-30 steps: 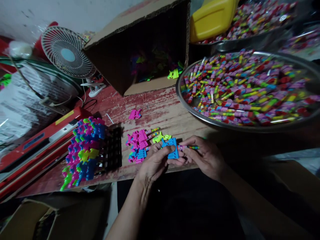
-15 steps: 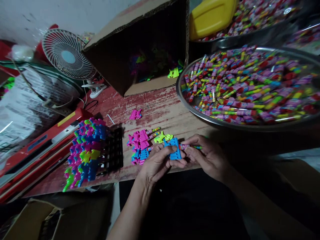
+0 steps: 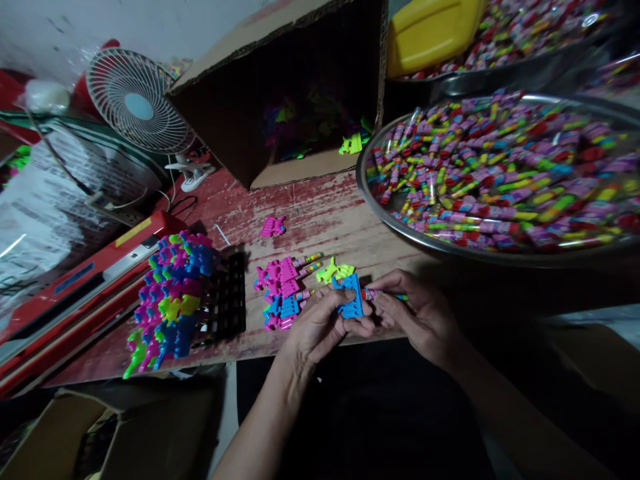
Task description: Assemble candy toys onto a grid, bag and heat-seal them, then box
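My left hand [image 3: 315, 330] grips a blue plastic toy piece [image 3: 350, 298] at the near edge of the wooden table [image 3: 320, 220]. My right hand [image 3: 420, 313] pinches a thin candy stick in a colourful wrapper [image 3: 383, 294] whose end meets the blue piece. Just left of the hands lies a small pile of pink, blue and green toy pieces [image 3: 285, 290], some with candy sticks in them. A single pink piece [image 3: 273, 227] lies farther back.
A wide metal basin [image 3: 400, 227] heaped with wrapped candy sticks sits at the right. An open cardboard box [image 3: 280, 87] with more toy pieces lies at the back. At the left are a stack of coloured pieces on a black tray [image 3: 225, 300], a small fan [image 3: 137, 107] and a red tool [image 3: 100, 267].
The hands and blue piece stay almost in place; the candy stick has slid slightly further toward the blue piece. The camera view has shifted a little.
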Demonstrator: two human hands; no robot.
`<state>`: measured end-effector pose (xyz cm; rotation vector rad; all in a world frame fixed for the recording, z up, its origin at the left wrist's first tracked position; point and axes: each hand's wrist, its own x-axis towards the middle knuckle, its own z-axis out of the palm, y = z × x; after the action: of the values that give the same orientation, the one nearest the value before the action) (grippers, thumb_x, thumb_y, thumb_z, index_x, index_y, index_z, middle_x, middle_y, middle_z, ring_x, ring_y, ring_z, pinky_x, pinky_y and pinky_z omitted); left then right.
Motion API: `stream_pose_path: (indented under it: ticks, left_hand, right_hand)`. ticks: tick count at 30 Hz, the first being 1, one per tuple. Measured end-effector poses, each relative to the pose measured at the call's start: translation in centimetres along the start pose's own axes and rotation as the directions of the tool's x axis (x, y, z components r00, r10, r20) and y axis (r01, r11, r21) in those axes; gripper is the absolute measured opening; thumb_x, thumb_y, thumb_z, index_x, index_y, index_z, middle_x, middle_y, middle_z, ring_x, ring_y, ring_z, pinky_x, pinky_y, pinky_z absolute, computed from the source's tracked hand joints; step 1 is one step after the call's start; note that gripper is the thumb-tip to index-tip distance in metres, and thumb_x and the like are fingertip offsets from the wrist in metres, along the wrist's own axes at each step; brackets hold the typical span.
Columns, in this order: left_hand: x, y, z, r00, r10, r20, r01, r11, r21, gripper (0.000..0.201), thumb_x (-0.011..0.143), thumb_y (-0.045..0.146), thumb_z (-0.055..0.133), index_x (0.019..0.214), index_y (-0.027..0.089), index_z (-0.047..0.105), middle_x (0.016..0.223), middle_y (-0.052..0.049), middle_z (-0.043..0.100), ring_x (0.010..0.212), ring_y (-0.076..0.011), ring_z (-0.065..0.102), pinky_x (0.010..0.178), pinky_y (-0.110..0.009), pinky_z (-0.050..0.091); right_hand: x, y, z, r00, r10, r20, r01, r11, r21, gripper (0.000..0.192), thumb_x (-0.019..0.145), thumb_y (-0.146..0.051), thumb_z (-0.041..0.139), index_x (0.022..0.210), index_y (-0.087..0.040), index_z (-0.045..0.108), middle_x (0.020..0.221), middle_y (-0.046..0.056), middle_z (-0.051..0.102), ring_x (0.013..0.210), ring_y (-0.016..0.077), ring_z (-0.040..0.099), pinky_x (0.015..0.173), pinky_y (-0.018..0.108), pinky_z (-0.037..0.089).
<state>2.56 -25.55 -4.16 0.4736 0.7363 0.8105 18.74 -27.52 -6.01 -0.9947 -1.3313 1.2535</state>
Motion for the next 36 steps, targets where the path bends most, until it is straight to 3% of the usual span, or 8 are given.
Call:
stream_pose_path:
  ticks: [4,11,17,22,26,31,36]
  left_hand:
    - [0.1,-0.1,-0.3,1.000,-0.003,0.021,0.003,1.000,-0.010,0.016,0.072,0.018,0.070,0.070,0.003,0.066,0.061,-0.007,0.068,0.049,-0.0136,0.065,0.049,-0.018,0.056]
    - [0.2,-0.2,-0.6,0.998,-0.020,0.060,0.021,1.000,-0.023,0.018,0.072,0.021,0.069,0.069,0.003,0.064,0.062,-0.009,0.069,0.048,-0.0150,0.065,0.047,-0.019,0.055]
    - [0.0,-0.1,-0.4,0.999,-0.037,0.011,0.037,0.999,0.008,0.014,0.070,0.018,0.066,0.067,0.004,0.064,0.061,-0.009,0.069,0.047,-0.0141,0.064,0.047,-0.019,0.055]
    - [-0.1,0.4,0.0,0.995,-0.101,-0.013,0.102,0.994,0.041,0.016,0.067,0.018,0.069,0.068,0.003,0.067,0.060,-0.009,0.069,0.051,-0.0164,0.066,0.050,-0.022,0.057]
    - [0.1,0.5,0.1,0.994,-0.106,-0.008,0.107,0.992,0.072,0.017,0.068,0.019,0.070,0.066,0.002,0.067,0.057,-0.009,0.067,0.051,-0.0157,0.066,0.049,-0.020,0.057]
    - [-0.1,0.3,0.4,0.994,-0.105,-0.021,0.107,0.987,0.121,0.021,0.068,0.022,0.072,0.061,0.006,0.061,0.059,-0.010,0.068,0.052,-0.0169,0.067,0.048,-0.020,0.055]
    - [-0.2,0.3,0.6,0.995,-0.087,-0.041,0.092,0.984,0.152,0.024,0.068,0.025,0.075,0.066,0.006,0.061,0.067,-0.013,0.070,0.063,-0.0223,0.071,0.051,-0.022,0.056]
  right_hand:
    - [-0.1,-0.5,0.4,1.000,-0.002,-0.007,0.002,0.999,0.036,0.008,0.091,-0.028,0.057,0.092,-0.023,0.064,0.076,-0.003,0.065,0.063,0.0054,0.061,0.056,0.011,0.051]
    - [-0.1,-0.4,0.1,0.999,-0.007,0.033,0.007,1.000,0.025,0.010,0.092,-0.028,0.056,0.093,-0.023,0.064,0.074,-0.002,0.065,0.064,0.0070,0.062,0.056,0.013,0.052]
    - [-0.5,0.3,0.4,0.988,-0.150,-0.046,0.147,0.987,-0.069,0.008,0.093,-0.022,0.053,0.095,-0.024,0.061,0.073,-0.004,0.063,0.056,0.0055,0.057,0.053,0.014,0.050]
    - [-0.4,0.6,0.0,0.946,-0.323,-0.017,0.308,0.915,-0.262,0.011,0.089,-0.016,0.057,0.095,-0.024,0.061,0.082,-0.001,0.066,0.074,0.0097,0.064,0.062,0.016,0.054]
    - [-0.5,0.5,-0.2,0.971,-0.241,0.002,0.234,0.944,-0.234,0.010,0.091,-0.019,0.053,0.096,-0.024,0.060,0.080,-0.001,0.066,0.069,0.0101,0.064,0.060,0.018,0.055]
    - [-0.6,0.2,-0.7,0.984,-0.166,0.061,0.174,0.972,-0.159,0.007,0.092,-0.025,0.053,0.093,-0.023,0.060,0.079,0.000,0.065,0.071,0.0132,0.067,0.069,0.025,0.059]
    - [-0.3,0.0,-1.1,0.994,-0.085,0.062,0.092,0.989,-0.114,0.007,0.090,-0.027,0.057,0.087,-0.022,0.060,0.074,-0.001,0.065,0.063,0.0115,0.064,0.057,0.022,0.056]
